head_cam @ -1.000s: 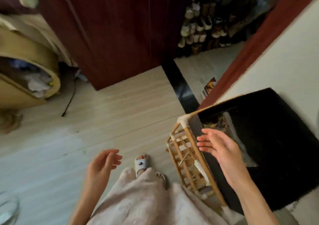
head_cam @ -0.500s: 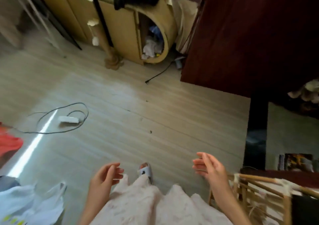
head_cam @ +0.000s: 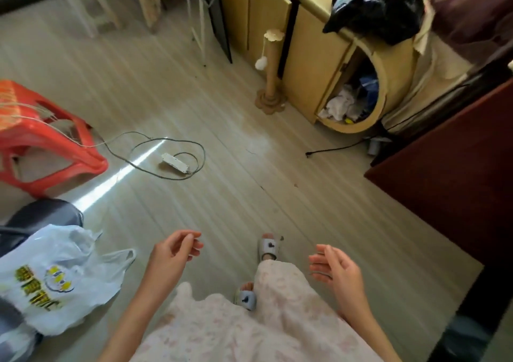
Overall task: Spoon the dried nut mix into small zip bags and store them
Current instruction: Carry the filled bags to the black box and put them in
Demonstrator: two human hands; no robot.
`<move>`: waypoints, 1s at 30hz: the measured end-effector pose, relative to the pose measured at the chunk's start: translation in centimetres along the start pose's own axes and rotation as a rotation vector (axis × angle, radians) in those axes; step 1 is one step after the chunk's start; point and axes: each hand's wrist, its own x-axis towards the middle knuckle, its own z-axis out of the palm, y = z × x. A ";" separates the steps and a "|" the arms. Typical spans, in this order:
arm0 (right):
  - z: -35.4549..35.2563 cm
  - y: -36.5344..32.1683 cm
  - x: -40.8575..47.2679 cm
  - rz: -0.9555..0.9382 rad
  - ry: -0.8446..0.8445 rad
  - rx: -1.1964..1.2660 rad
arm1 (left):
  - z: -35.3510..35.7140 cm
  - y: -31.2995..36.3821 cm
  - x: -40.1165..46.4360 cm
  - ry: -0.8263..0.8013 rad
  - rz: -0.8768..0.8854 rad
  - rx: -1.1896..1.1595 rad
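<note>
The left hand [head_cam: 173, 253] hangs in the air over the pale plank floor [head_cam: 222, 189], fingers loosely curled and relaxed, holding nothing; the right hand [head_cam: 337, 271] is level with it, well apart, palm turned inward, fingers gently bent and likewise empty; between and below the two hands falls a pale pink patterned garment [head_cam: 249, 331], with two slippered feet [head_cam: 268, 246] showing just ahead of it; no nut mix, spoon or zip bags can be made out anywhere in view; just left of the left hand lies a white plastic carrier bag [head_cam: 52, 281] with yellow print, its contents not visible; well ahead of that hand a white power strip [head_cam: 175, 162] lies inside its looped cable, and further left stands a red plastic stool [head_cam: 41, 136]; far ahead of the right hand is a yellow wooden cabinet [head_cam: 313, 53] with a black plastic bag [head_cam: 380, 6] on top; beyond the right hand's outer side stands dark red furniture [head_cam: 449, 173].
</note>
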 end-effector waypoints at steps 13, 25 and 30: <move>12.6 -17.1 17.4 -0.092 -0.312 -0.268 | 0.8 7.0 14.1 0.277 -0.140 -0.189; 24.5 -27.2 31.2 -0.080 -0.450 -0.416 | -0.9 11.3 28.3 0.407 -0.272 -0.330; 31.0 -30.8 37.0 -0.059 -0.429 -0.433 | -2.9 13.8 38.2 0.391 -0.264 -0.300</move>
